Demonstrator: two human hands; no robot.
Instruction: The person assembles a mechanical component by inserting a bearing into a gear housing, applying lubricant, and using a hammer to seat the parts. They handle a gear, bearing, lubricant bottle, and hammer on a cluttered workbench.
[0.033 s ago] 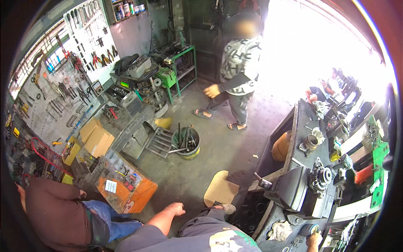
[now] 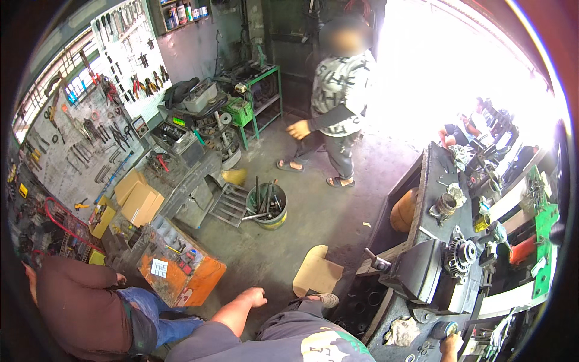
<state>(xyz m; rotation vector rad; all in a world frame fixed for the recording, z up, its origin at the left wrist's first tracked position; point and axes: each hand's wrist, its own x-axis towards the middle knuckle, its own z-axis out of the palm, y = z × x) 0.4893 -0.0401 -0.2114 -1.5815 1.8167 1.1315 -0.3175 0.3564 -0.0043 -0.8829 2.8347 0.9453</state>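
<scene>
Nearest to us, at the lower edge, is our own dark shirt [image 2: 271, 347] with a pale and green print. Our right hand [image 2: 451, 344] reaches onto a dark workbench [image 2: 383, 345] at the lower right, its fingertips at the near side of a round tin [image 2: 444, 330]; we cannot tell whether they grip it or only touch it. The tin sits on the bench, just beside a crumpled pale cloth [image 2: 402, 332], with small rings [image 2: 426, 348] close by. Our left hand [image 2: 256, 297] hangs over the floor with fingers curled; we cannot tell whether they close fully.

To our left, a co-worker in a brown top [image 2: 84, 301] and blue jeans leans beside an orange cabinet [image 2: 206, 276]. Farther up the bench stand a large dark box [image 2: 416, 271] and a round, finned metal part [image 2: 461, 253].

Ahead, a flat piece of cardboard [image 2: 318, 273] lies on the floor, and beyond it a bucket [image 2: 272, 224] holds long metal pieces. Farther off, a person in a patterned top [image 2: 341, 90] stands near a green metal stand [image 2: 260, 104]. Along the left wall, boards carry rows of hand tools [image 2: 99, 130]; at the far right, bright light fills a wide doorway [image 2: 434, 66].
</scene>
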